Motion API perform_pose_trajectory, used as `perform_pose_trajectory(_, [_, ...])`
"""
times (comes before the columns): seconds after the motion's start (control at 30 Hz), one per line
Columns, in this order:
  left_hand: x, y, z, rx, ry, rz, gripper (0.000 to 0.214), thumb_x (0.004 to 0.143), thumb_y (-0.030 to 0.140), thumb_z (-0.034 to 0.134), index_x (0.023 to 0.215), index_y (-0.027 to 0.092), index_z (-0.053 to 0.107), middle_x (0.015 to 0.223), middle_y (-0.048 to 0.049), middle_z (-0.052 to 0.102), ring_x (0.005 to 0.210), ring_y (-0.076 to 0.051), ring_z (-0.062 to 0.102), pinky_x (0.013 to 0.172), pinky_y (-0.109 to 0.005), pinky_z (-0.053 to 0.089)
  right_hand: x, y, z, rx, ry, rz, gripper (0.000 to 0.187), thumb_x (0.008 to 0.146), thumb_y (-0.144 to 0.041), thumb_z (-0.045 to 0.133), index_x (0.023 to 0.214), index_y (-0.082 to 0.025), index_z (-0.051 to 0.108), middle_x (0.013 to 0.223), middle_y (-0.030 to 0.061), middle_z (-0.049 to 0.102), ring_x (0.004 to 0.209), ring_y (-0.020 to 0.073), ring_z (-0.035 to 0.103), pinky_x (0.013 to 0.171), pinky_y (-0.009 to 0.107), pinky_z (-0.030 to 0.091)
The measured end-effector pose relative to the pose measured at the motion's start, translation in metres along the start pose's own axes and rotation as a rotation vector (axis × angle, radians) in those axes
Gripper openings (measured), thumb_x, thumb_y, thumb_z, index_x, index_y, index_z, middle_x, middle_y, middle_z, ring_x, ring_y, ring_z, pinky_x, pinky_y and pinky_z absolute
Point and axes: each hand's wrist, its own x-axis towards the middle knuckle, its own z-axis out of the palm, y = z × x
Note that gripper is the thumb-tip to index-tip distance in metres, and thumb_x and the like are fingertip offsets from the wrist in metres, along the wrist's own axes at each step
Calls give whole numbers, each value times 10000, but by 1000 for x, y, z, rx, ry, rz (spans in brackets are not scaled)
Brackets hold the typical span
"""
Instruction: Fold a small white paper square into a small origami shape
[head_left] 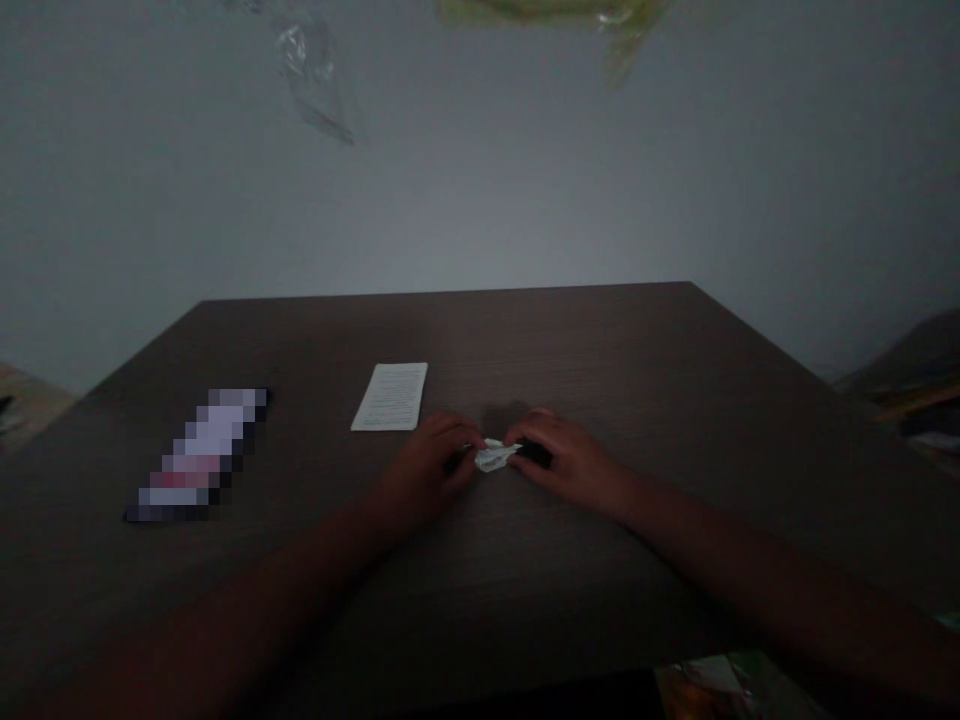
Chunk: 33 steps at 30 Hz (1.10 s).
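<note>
Between my two hands is a small folded piece of white paper (495, 456), low over the dark wooden table (570, 350). My left hand (433, 465) pinches its left end between thumb and fingers. On the opposite end, the thumb and fingertips of my right hand (564, 455) are closed in the same way. The paper looks creased, with several layers; the dim light hides its finer folds. Just beyond my left hand lies a flat stack of printed white paper sheets (391, 397), or a thin booklet; I cannot tell which.
A phone (199, 455) with a lit, blurred screen lies on the table's left side. Behind the far edge rises a pale wall (510, 200), with clear plastic (311, 70) and yellow material (555, 10) on it. Dark clutter (922, 400) is at the right.
</note>
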Motion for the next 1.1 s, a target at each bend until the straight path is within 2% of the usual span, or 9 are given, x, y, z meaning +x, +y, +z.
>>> perform_pose_trajectory(0.1, [0, -2, 1, 15, 21, 6, 149, 1077, 196, 685, 1069, 239, 827, 1137, -89, 829, 1098, -279, 777, 1034, -454, 647, 0, 1, 1, 20, 18, -25, 173, 1104, -153, 752, 1225, -275, 775, 1154, 64, 843, 1104, 277, 776, 1036, 458, 631])
perform_pose_trajectory(0.27, [0, 2, 0, -6, -34, -15, 123, 1065, 246, 697, 1049, 249, 819, 1130, -88, 833, 1076, -285, 781, 1006, -456, 654, -2, 1, -1, 12, 28, -29, 189, 1094, -145, 763, 1220, -284, 781, 1158, 62, 851, 1115, 280, 786, 1033, 464, 639])
perform_pose_trajectory(0.4, [-1, 11, -3, -1, -61, -24, 138, 1078, 237, 680, 1054, 247, 815, 1140, -97, 838, 1105, -307, 789, 1033, -471, 635, -3, -1, -2, -11, 30, -91, 198, 1106, -143, 733, 1239, -284, 769, 1173, 71, 858, 1153, 293, 789, 1057, 488, 643])
perform_pose_trajectory(0.53, [-3, 11, -4, 12, -82, -2, 98, 1006, 234, 772, 1090, 260, 817, 1160, -87, 835, 1132, -313, 786, 1060, -471, 615, -3, -4, 0, -33, 26, -157, 155, 1134, -160, 713, 1234, -270, 755, 1145, 78, 849, 1122, 290, 783, 1066, 496, 644])
perform_pose_trajectory(0.7, [-3, 11, -4, 40, -129, -10, 208, 965, 225, 833, 1168, 265, 823, 1252, -91, 850, 1237, -340, 760, 1126, -491, 586, -3, -9, 0, -78, -14, -167, 187, 1124, -163, 724, 1262, -283, 762, 1169, 72, 849, 1136, 291, 782, 1090, 503, 635])
perform_pose_trajectory(0.9, [-1, 16, -8, 94, -212, -119, 233, 937, 168, 825, 1148, 267, 814, 1333, -95, 848, 1308, -349, 729, 1191, -493, 571, -4, -8, -2, -103, -26, -161, 135, 1125, -146, 739, 1174, -270, 763, 1134, 65, 839, 1093, 276, 773, 1046, 477, 648])
perform_pose_trajectory(1.1, [-4, 0, -11, 46, -183, -4, 102, 1023, 170, 818, 1056, 266, 808, 1222, -71, 846, 1198, -310, 776, 1097, -447, 588, -3, -5, -2, -109, -49, -122, 128, 1119, -145, 776, 1171, -262, 780, 1130, 61, 840, 1094, 270, 773, 1034, 463, 648])
